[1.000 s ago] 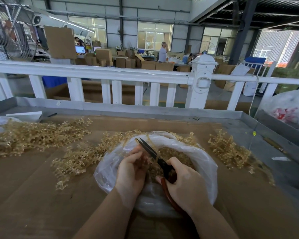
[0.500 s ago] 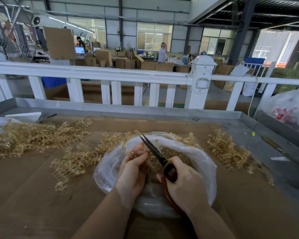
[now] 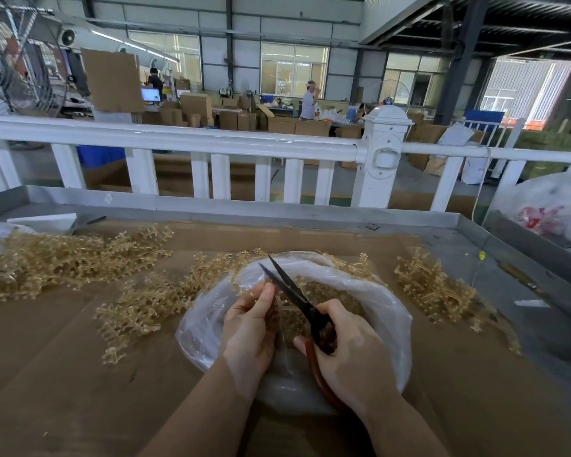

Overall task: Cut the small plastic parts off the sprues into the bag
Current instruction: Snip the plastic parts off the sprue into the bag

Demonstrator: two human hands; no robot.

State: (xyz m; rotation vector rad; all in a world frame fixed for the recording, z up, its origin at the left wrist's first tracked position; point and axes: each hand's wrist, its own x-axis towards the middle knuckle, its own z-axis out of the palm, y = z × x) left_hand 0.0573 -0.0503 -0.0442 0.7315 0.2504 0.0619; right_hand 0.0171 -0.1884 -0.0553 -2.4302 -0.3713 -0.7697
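Left hand point(image 3: 249, 328): fingers point(image 3: 265, 296) curled, pinching a thin sprue piece point(image 3: 279, 311) over the bag's mouth.
Right hand point(image 3: 350, 352): fingers wrapped round the red-brown handles of the scissors point(image 3: 297, 300), gripping them.
Scissors: dark blades parted a little, tips pointing up and away from the person, crossing just beside the left fingertips.
Bag point(image 3: 386, 311): clear plastic, lying on the bench directly under both hands, mouth rolled open; small tan cut parts point(image 3: 323, 291) fill its inside.
Sprues nearby point(image 3: 145, 305): a tan branching heap just left of the bag, touching its edge.
Sprues far left point(image 3: 63, 258): a larger pile, well apart from the bag.
Sprues right point(image 3: 432, 288): a smaller cluster near the bag's right side.
Bench point(image 3: 47, 374): covered in brown cardboard, with a grey metal rim at the far and right edges.
Railing point(image 3: 211, 140): white, beyond the bench's far edge.
Background: stacked cardboard boxes point(image 3: 231, 118) and people standing at work stations.
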